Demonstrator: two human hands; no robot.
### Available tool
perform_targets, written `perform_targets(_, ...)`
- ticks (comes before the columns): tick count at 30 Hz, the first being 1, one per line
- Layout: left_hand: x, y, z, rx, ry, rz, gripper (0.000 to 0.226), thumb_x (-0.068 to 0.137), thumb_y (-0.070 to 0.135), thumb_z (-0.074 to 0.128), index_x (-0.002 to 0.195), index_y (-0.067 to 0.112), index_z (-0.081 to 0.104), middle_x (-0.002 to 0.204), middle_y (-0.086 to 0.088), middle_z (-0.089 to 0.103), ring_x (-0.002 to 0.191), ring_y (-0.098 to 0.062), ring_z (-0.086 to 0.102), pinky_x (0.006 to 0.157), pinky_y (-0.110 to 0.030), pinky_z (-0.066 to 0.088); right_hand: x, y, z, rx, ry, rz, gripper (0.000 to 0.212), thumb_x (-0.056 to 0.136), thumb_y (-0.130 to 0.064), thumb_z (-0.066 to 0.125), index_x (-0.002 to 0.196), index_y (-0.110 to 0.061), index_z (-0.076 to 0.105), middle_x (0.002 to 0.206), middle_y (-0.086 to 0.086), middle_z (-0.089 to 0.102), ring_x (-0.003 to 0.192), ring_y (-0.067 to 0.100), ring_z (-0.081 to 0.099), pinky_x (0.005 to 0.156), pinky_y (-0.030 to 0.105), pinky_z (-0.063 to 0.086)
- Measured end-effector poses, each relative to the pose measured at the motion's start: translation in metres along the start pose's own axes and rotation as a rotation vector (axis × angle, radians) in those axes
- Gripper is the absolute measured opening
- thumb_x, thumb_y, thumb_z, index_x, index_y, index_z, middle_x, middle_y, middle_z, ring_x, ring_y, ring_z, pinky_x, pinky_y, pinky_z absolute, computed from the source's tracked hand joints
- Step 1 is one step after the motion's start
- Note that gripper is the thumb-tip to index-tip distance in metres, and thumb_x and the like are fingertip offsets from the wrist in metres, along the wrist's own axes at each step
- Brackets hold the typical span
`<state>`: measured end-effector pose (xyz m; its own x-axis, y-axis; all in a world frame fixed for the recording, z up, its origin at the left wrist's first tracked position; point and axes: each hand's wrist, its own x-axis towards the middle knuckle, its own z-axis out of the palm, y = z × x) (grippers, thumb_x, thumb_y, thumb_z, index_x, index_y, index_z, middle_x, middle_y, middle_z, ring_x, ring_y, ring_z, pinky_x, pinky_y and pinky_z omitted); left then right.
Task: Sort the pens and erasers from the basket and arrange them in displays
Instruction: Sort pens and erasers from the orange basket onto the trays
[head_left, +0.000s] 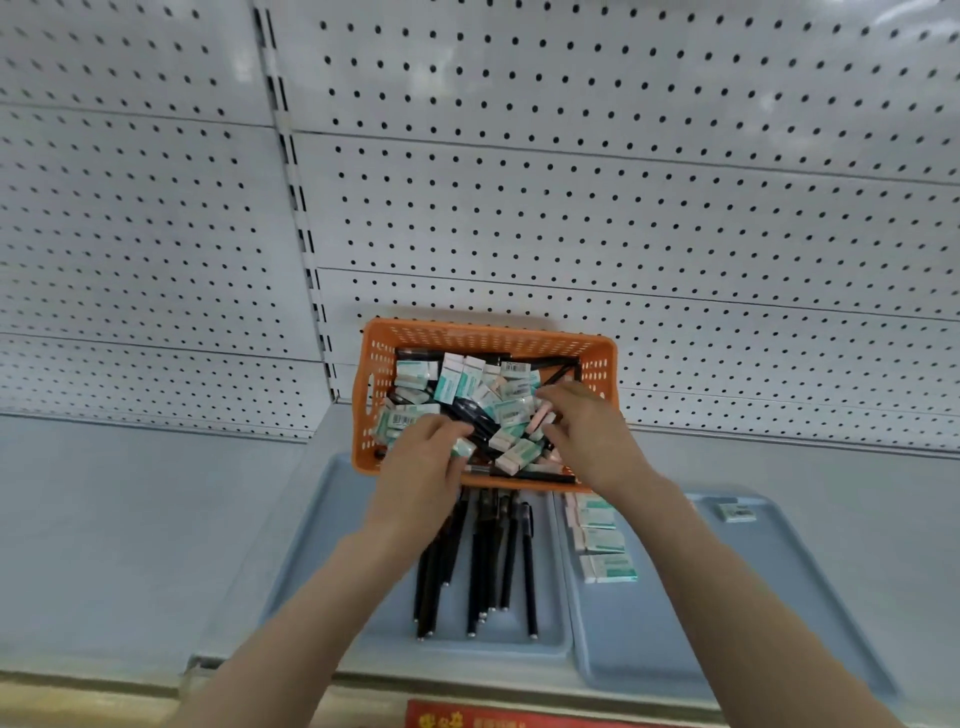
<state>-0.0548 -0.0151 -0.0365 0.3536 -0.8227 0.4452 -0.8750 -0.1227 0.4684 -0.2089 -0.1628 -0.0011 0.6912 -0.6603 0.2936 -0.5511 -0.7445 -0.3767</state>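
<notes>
Picking: your left hand curls on eraser in basket; right hand grip unclear. Next, carry it to tray behind right hand.

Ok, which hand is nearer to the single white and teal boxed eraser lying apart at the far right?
Right. The right hand is in the orange plastic basket, up and left of that eraser; the left hand is beyond it, farther left.

Basket: orange plastic, perforated walls, slight sheen
Trays: blue-grey plastic, smooth, matt
Pens: black barrels, smooth plastic look, pale shiny tips
Erasers: printed paper sleeves, smooth
Back panel: white-painted perforated sheet, metal by its look, matt
Shelf: grey-blue, smooth, matt
</notes>
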Motion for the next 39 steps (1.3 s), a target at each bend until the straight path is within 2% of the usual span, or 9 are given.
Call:
perform_targets(5,0.053,-0.017,0.001,0.180,-0.136,-0.036,0.054,0.097,0.018,0.055,0.148,0.017,0.036,0.155,-0.009,0.029,0.142,-0.029,0.025,0.112,-0.040,0.032,0.038,-0.005,0.021,-0.104,-0.120,0.083,0.062,0.092,-0.026,0.064,0.146,-0.011,0.038,0.146,0.012,0.043,0.131,0.029,0.043,0.107,0.036,0.037)
perform_targets(10,0.091,-0.028,0.017,0.251,-0.212,-0.044,0.066,0.099,0.027,0.050,0.155,0.017,0.016,0.160,-0.011,0.013,0.146,-0.031,0.014,0.117,-0.041,0.023,0.042,-0.005,0.039,-0.158,-0.111,0.121,0.065,0.092,-0.030,0.063,0.148,-0.017,0.035,0.148,0.010,0.041,0.138,0.029,0.031,0.115,0.037,0.027)
perform_targets(14,0.101,-0.027,0.021,0.267,-0.172,-0.016,0.059,0.097,0.030,0.054,0.148,0.011,0.031,0.149,-0.012,0.028,0.132,-0.033,0.034,0.110,-0.040,0.032,0.045,-0.006,0.041,-0.209,-0.061,0.116,0.062,0.087,-0.028,0.069,0.143,-0.022,0.043,0.139,0.007,0.046,0.132,0.032,0.035,0.112,0.042,0.032)
perform_targets(17,0.101,-0.028,0.020,0.204,-0.107,0.025,0.047,0.093,0.025,0.061,0.137,0.016,0.046,0.132,-0.009,0.040,0.114,-0.031,0.044,0.100,-0.039,0.039,0.045,-0.006,0.045,-0.208,-0.025,0.115,0.057,0.084,-0.028,0.071,0.137,-0.024,0.048,0.134,0.005,0.051,0.126,0.030,0.039,0.108,0.040,0.035)
perform_targets(22,0.096,-0.029,0.023,0.116,-0.129,0.066,0.044,0.087,0.026,0.069,0.124,0.018,0.046,0.111,-0.004,0.058,0.093,-0.026,0.057,0.075,-0.034,0.045,0.045,-0.006,0.045,-0.118,-0.008,0.100,0.047,0.080,-0.023,0.076,0.121,-0.023,0.053,0.121,0.002,0.059,0.113,0.024,0.049,0.095,0.038,0.043)
perform_targets(28,0.092,-0.029,0.029,0.182,-0.196,0.115,0.050,0.086,0.027,0.070,0.130,0.019,0.046,0.109,-0.005,0.066,0.099,-0.028,0.055,0.077,-0.039,0.043,0.039,-0.002,0.050,0.042,0.071,-0.012,0.038,0.074,-0.014,0.080,0.110,-0.018,0.067,0.110,0.002,0.065,0.105,0.022,0.049,0.082,0.029,0.037)
perform_targets(32,0.094,-0.026,0.024,0.156,-0.192,0.138,0.040,0.089,0.024,0.067,0.124,0.015,0.048,0.087,-0.003,0.058,0.081,-0.022,0.051,0.063,-0.035,0.036,0.030,0.001,0.047,0.139,0.137,-0.012,0.029,0.078,-0.014,0.078,0.104,-0.017,0.067,0.099,-0.005,0.064,0.092,0.014,0.051,0.078,0.028,0.042)
perform_targets(37,0.093,-0.022,0.022,0.128,-0.075,0.123,0.039,0.092,0.027,0.062,0.124,0.010,0.046,0.105,-0.010,0.062,0.074,-0.029,0.063,0.059,-0.040,0.052,0.019,0.001,0.036,0.309,0.164,0.112,0.019,0.085,-0.016,0.073,0.103,-0.019,0.066,0.088,-0.020,0.059,0.078,-0.004,0.056,0.069,0.007,0.042)
perform_targets(39,0.092,-0.020,0.020,0.092,-0.032,0.101,0.040,0.094,0.026,0.060,0.126,0.008,0.045,0.112,-0.013,0.059,0.067,-0.030,0.064,0.056,-0.044,0.053,0.016,0.000,0.034,0.333,0.175,0.138,0.017,0.087,-0.015,0.071,0.102,-0.019,0.066,0.085,-0.018,0.059,0.075,-0.007,0.055,0.065,0.006,0.041)
